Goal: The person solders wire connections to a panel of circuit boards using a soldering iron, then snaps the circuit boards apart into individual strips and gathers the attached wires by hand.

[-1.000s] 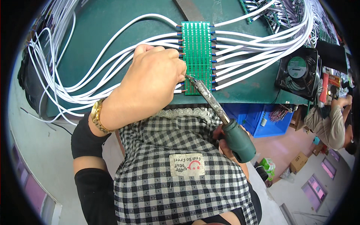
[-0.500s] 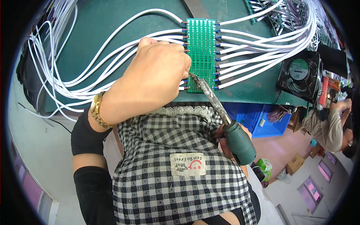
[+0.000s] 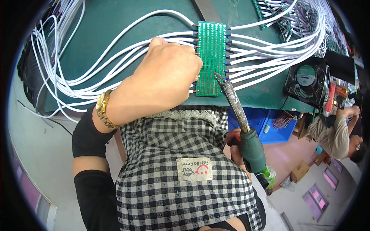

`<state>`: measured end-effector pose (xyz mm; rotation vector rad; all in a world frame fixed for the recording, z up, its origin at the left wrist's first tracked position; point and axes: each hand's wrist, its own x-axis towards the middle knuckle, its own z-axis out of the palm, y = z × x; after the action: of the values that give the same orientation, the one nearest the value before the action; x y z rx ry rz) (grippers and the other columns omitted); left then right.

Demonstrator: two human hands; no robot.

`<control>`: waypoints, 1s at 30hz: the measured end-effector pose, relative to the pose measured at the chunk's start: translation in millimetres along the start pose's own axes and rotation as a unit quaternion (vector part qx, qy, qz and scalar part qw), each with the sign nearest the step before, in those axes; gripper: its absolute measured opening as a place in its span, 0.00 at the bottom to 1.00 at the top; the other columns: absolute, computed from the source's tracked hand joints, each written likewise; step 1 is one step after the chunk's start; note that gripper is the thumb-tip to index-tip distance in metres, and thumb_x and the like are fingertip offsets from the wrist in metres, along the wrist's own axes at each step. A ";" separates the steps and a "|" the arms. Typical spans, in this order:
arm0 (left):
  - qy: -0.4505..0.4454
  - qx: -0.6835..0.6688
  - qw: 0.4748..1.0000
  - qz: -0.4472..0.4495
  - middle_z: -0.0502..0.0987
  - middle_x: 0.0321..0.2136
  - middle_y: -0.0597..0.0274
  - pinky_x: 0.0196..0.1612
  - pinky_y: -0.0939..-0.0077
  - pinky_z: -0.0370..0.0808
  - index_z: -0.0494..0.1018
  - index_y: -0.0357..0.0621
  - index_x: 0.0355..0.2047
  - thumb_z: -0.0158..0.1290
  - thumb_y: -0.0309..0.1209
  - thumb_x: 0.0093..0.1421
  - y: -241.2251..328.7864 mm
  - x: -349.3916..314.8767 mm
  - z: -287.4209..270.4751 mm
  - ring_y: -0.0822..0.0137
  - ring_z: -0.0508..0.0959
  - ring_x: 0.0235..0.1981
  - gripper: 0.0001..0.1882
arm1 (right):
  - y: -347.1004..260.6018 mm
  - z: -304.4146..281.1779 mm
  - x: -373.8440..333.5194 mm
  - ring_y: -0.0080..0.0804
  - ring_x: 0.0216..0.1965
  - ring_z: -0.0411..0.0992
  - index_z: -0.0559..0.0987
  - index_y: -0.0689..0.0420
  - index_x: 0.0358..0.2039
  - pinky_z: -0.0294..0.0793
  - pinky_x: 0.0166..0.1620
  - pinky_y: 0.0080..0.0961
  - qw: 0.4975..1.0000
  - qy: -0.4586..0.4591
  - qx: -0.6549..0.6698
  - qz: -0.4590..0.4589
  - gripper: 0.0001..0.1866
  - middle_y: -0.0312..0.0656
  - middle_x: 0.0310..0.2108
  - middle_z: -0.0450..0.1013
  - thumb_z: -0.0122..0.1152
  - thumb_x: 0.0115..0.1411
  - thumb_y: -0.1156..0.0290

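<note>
A green circuit board (image 3: 211, 57) lies on the bench with white cables (image 3: 169, 35) joined along both long edges by coloured wire ends. My left hand (image 3: 165, 75) is closed in a pinch at the board's lower left edge, on a white cable whose end is mostly hidden by the fingers. My right hand (image 3: 236, 152) wraps the green handle of a soldering iron (image 3: 238, 106), partly hidden behind it. The iron's dark tip points up-left over the board's lower right part, close to its surface; contact cannot be made out.
On the green bench (image 3: 104, 34), a small black fan (image 3: 307, 81) stands at right. Beyond it are piled boards and cables (image 3: 295, 19). A dark metal bar (image 3: 206, 10) runs under the board. A blue bin (image 3: 283, 129) sits below the bench; another person (image 3: 335, 133) works at far right.
The soldering iron's tip has moved right, away from my left fingers and the board's left edge. The board and my left hand appear slightly further right in the picture.
</note>
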<state>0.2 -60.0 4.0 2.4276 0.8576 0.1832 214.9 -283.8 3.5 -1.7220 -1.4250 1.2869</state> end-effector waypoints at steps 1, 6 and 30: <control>0.002 0.001 1.000 -0.001 0.71 0.23 0.60 0.42 0.62 0.61 0.73 0.42 0.22 0.55 0.26 0.52 0.0 -0.4 0.2 0.58 0.72 0.31 0.04 | 0.4 0.1 0.1 0.31 0.35 0.70 0.68 0.59 0.45 0.71 0.39 0.29 1.000 -0.002 0.007 0.001 0.16 0.43 0.34 0.71 0.53 0.63 0.62; 0.008 0.001 1.000 0.013 0.71 0.23 0.60 0.42 0.62 0.62 0.72 0.42 0.23 0.55 0.26 0.53 -2.2 -1.9 1.6 0.59 0.72 0.31 0.04 | -4.0 2.7 3.6 0.31 0.34 0.70 0.68 0.59 0.45 0.71 0.39 0.30 1.000 0.022 0.015 -0.017 0.16 0.43 0.33 0.70 0.53 0.62 0.62; 0.143 0.194 0.965 -0.100 0.70 0.27 0.60 0.36 0.65 0.63 0.68 0.41 0.31 0.48 0.26 0.51 27.4 -6.9 19.7 0.61 0.72 0.29 0.07 | -26.7 20.6 18.0 0.33 0.32 0.71 0.69 0.59 0.49 0.73 0.35 0.29 0.978 0.130 0.162 -0.031 0.22 0.47 0.35 0.70 0.60 0.59 0.61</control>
<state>15.4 -90.8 2.8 2.6884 1.3728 0.3217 184.7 -262.3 12.8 -1.5461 -1.0459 1.1389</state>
